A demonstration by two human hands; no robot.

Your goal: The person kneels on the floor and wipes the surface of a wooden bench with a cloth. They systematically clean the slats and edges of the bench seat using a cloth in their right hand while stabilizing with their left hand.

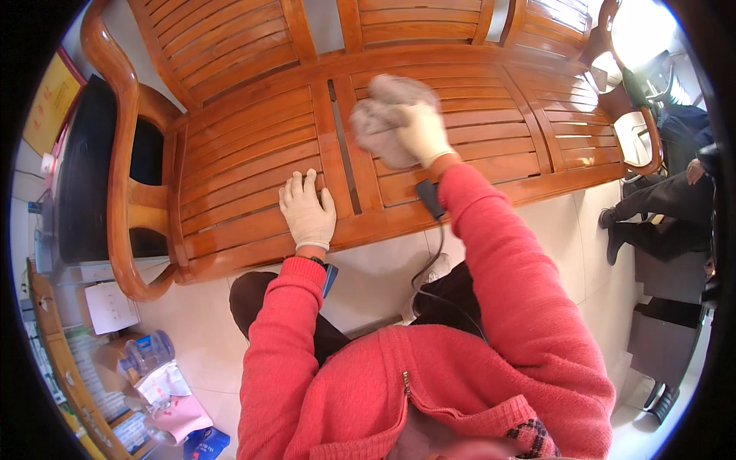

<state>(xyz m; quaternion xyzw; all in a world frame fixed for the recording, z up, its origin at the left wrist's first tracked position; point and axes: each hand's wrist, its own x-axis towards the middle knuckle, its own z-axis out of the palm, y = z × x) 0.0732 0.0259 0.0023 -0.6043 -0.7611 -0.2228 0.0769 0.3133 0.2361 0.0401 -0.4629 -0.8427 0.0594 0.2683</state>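
Observation:
A long slatted wooden bench [253, 123] with a glossy reddish-brown finish stretches across the view before me. My right hand [422, 133], in a pale glove, grips a bunched grey-brown cloth [376, 123] against the middle seat panel; hand and cloth are slightly blurred. Flat on the front of the left seat panel rests my left hand [309, 210], gloved too, fingers spread and holding nothing. Beside my right wrist, at the bench's front edge, lies a small black device [430, 198] with a cable [428, 261] running down towards my lap.
A curved wooden armrest [123, 172] bounds the left end. Beyond it stands a black object [86, 172]. At lower left on the floor are a clear plastic bottle [152, 352] and bags [178, 414]. To the right, another person's legs [661, 224] extend near grey chairs [661, 339].

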